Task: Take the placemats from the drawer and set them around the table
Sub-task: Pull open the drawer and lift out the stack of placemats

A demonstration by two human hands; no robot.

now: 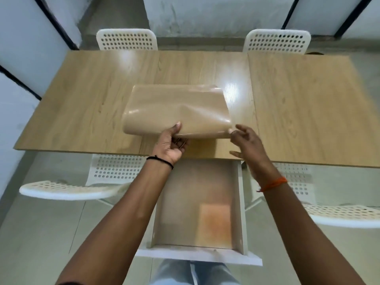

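Left hand (171, 144) grips the near edge of the placemats (174, 112) over the table (82, 103), long axis crosswise (drawer (195, 204) open below), while the right hand (245, 138), fingers loosely spread, touches their right corner.

Both arms outstretched, left hand (170, 144) pinching with thumb on top, right hand (247, 140) fingers loosely spread
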